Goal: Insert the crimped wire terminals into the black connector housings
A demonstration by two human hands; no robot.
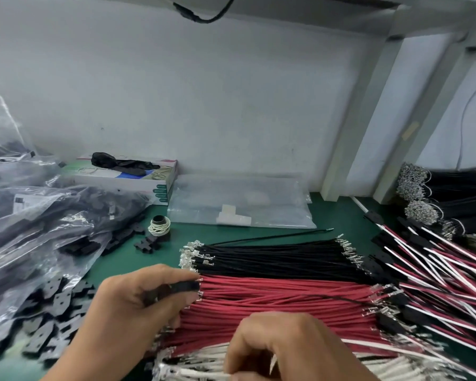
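Hands at the wire piles, one housing held

The right hand (pixel 283 350) pinches a white wire (pixel 198 375) at 6 o'clock; the left hand (pixel 138 301) grips a black housing (pixel 183 286) against the red wires (pixel 272 301); black wires (pixel 272 254) lie beyond toward 12 o'clock.

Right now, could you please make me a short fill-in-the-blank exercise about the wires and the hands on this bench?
1. The left hand grips a ____ connector housing.
2. The red wires lie between the black wires and the ____ wires.
3. The right hand pinches at the ____ wires.
4. The bench mat is ____.

Missing words: black; white; white; green
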